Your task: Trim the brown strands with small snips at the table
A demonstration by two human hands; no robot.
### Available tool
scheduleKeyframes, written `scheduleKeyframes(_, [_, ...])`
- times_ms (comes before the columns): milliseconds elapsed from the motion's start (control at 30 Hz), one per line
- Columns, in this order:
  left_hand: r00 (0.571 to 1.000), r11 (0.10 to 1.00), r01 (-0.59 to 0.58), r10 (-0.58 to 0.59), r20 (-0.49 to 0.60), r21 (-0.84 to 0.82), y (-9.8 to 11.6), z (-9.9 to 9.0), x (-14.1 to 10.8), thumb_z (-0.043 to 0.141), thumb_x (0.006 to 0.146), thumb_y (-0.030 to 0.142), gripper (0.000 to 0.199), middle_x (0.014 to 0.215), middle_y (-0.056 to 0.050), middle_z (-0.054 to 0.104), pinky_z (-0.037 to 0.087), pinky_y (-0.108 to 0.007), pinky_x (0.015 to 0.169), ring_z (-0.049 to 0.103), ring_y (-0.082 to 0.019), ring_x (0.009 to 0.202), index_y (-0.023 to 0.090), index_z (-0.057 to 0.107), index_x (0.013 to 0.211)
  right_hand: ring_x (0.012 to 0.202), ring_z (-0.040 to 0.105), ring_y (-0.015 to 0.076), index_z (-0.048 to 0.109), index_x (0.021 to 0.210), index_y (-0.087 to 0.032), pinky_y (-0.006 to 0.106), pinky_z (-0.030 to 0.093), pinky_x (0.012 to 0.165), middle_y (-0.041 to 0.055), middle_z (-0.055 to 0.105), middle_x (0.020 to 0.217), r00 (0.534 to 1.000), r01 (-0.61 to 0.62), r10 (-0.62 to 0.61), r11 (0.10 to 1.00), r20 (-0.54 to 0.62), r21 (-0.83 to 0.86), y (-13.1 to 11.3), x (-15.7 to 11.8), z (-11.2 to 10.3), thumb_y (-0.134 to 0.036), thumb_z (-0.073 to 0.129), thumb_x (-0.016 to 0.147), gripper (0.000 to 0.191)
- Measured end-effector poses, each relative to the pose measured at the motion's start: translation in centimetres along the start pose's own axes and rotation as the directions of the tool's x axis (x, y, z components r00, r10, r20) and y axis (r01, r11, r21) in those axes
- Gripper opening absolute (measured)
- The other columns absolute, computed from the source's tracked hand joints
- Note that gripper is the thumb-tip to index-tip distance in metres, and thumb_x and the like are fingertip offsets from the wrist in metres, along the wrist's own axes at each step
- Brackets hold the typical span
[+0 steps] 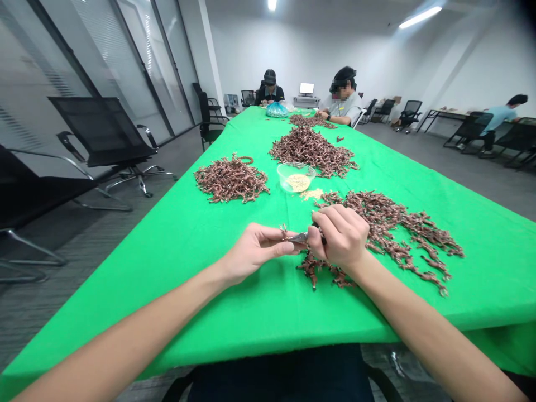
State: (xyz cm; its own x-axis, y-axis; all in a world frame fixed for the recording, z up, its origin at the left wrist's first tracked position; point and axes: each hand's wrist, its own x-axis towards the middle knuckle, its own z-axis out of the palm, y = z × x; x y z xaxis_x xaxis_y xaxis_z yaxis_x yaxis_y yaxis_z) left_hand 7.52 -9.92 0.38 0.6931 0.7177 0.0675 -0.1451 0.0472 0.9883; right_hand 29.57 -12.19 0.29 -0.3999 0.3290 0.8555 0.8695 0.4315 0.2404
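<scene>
My left hand [262, 244] pinches a small brown animal-like figurine [284, 230] between thumb and fingers; most of it is hidden. In my right hand [341, 231] is a pair of metal pliers with dark handles [300, 238], fingers wrapped round them. The jaws of the pliers touch the figurine at my left fingertips; whether they grip it I cannot tell. Under and beyond my right hand spreads a loose pile of the same brown figurines [389, 220]. Past my hands stands a clear plastic bowl [282, 177] with pale yellowish bits inside, and some bits [313, 194] lie beside it.
A green cloth [188, 312] covers the long table. Two more brown heaps [232, 178] [312, 149] lie beyond my hands, with a blue-tinted bag [276, 109] farther off. Two people sit at the far end and another at the right. Office chairs [104, 131] stand on the left.
</scene>
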Motion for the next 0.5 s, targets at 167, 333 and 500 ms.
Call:
scheduleKeyframes(167, [1.0, 1.0, 0.008, -0.008, -0.001, -0.014, 0.02, 0.06, -0.04, 0.084, 0.081, 0.035, 0.037, 0.113, -0.014, 0.078, 0.061, -0.038, 0.095, 0.076, -0.024, 0.099, 0.013, 0.08, 0.111, 0.073, 0.055, 0.02, 0.061, 0.078, -0.021, 0.037, 0.03, 0.062, 0.006, 0.064, 0.071, 1.0, 0.01, -0.011, 1.0, -0.022, -0.022, -0.07, 0.1, -0.37, -0.035, 0.052, 0.096, 0.025])
scheduleKeyframes(333, [1.0, 0.999, 0.009, -0.008, 0.014, -0.036, -0.2, 0.14, 0.0, 0.083, 0.083, 0.034, 0.037, 0.113, -0.014, 0.078, 0.062, -0.036, 0.093, 0.076, -0.023, 0.097, 0.012, 0.079, 0.112, 0.075, 0.057, 0.0204, 0.063, 0.082, -0.02, 0.037, 0.03, 0.062, 0.0065, 0.066, 0.073, 0.998, 0.03, -0.031, 0.999, -0.055, -0.033, -0.02, 0.04, -0.46, -0.034, 0.054, 0.095, 0.021])
scheduleKeyframes(500, [1.0, 0.999, 0.03, -0.03, 0.006, -0.042, -0.16, 0.28, -0.02, 0.084, 0.081, 0.036, 0.038, 0.113, -0.015, 0.078, 0.062, -0.038, 0.093, 0.076, -0.025, 0.098, 0.011, 0.08, 0.109, 0.074, 0.056, 0.0202, 0.062, 0.079, -0.021, 0.037, 0.028, 0.062, 0.0055, 0.065, 0.071, 0.999, 0.014, -0.016, 0.999, -0.029, -0.042, 0.04, -0.08, -0.44, -0.037, 0.054, 0.096, 0.025])
